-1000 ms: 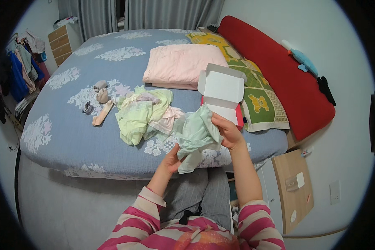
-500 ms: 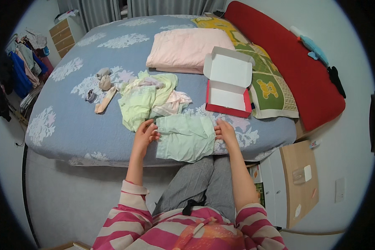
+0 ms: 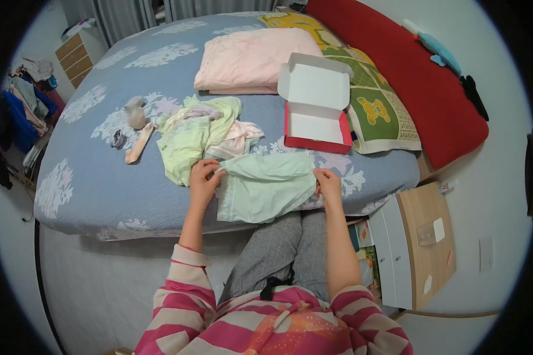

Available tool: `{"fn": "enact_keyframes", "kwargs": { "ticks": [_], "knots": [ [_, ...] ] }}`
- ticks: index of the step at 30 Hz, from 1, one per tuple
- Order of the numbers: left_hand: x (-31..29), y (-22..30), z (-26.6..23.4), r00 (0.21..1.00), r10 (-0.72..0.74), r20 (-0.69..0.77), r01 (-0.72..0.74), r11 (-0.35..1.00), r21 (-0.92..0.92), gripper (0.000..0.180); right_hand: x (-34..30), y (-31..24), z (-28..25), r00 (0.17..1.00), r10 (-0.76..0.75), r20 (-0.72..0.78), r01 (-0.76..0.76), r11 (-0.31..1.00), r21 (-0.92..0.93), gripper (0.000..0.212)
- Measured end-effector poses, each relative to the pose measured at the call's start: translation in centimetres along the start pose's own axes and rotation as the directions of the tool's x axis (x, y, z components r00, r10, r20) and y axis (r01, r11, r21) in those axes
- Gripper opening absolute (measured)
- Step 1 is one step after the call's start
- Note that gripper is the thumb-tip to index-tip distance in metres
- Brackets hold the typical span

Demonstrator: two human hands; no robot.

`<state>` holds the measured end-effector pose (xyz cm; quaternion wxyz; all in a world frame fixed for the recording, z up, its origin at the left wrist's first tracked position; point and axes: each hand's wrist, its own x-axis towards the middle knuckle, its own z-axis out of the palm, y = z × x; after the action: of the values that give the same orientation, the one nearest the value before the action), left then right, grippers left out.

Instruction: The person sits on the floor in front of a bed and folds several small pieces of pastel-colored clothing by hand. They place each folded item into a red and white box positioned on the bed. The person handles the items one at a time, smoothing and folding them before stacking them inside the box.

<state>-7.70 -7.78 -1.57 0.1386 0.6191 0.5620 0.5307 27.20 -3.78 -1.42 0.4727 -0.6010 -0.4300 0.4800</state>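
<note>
A pale mint-green garment (image 3: 266, 188), perhaps shorts or underpants, lies spread at the bed's near edge. Its left edge is pinched by my left hand (image 3: 204, 177). At its right edge my right hand (image 3: 328, 186) grips the cloth between thumb and fingers. Just beyond my left hand sits a loose heap of yellow-green clothing (image 3: 186, 145), with a light pink piece (image 3: 238, 137) at its right side. Behind my right hand stands an open red box (image 3: 317, 144), white inside, its lid tipped back. No contents show in it.
Rolled grey and beige socks (image 3: 135, 112) and a peach strip of cloth (image 3: 139, 144) lie left of the heap. A folded pink blanket (image 3: 251, 56) rests farther back. The red headboard (image 3: 397, 65) runs along the right. A wooden-topped cabinet (image 3: 429, 242) stands beside the bed at right.
Both hands have closed on the mint garment's edges. Its right side is pulled a little outward and its upper edge is straighter. The whole view has shifted slightly.
</note>
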Motion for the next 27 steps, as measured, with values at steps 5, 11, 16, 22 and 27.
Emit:
{"fn": "enact_keyframes", "kwargs": {
  "ticks": [5, 11, 16, 22, 27],
  "knots": [
    [1.0, 0.7, 0.7, 0.968, -0.236, 0.087, 0.252, 0.910, -0.330, 0.018, -0.1, 0.4, -1.5, 0.999, -0.047, 0.004, 0.047, 0.998, -0.047, 0.017],
    [3.9, 4.5, -0.1, 0.951, -0.282, 0.126, 0.305, 0.921, -0.244, 0.019, -2.1, -3.3, 1.6, 0.539, -0.771, 0.338, 0.787, 0.319, -0.529, 0.029],
    [7.7, 3.5, 0.4, 0.969, -0.151, 0.197, 0.172, 0.980, -0.098, 0.019, 0.1, -3.3, 2.6, 0.638, -0.611, 0.469, 0.761, 0.407, -0.505, 0.020],
    [7.9, 6.1, -2.8, 0.836, -0.247, 0.490, 0.431, 0.848, -0.308, 0.020, 1.2, -6.0, 1.2, 0.674, -0.585, 0.451, 0.737, 0.572, -0.360, 0.011],
    [4.1, 2.9, -4.5, 0.723, -0.182, 0.666, 0.317, 0.944, -0.086, 0.020, -0.8, -3.3, -0.6, 0.576, -0.514, 0.636, 0.811, 0.455, -0.367, 0.020]
  ]
}}
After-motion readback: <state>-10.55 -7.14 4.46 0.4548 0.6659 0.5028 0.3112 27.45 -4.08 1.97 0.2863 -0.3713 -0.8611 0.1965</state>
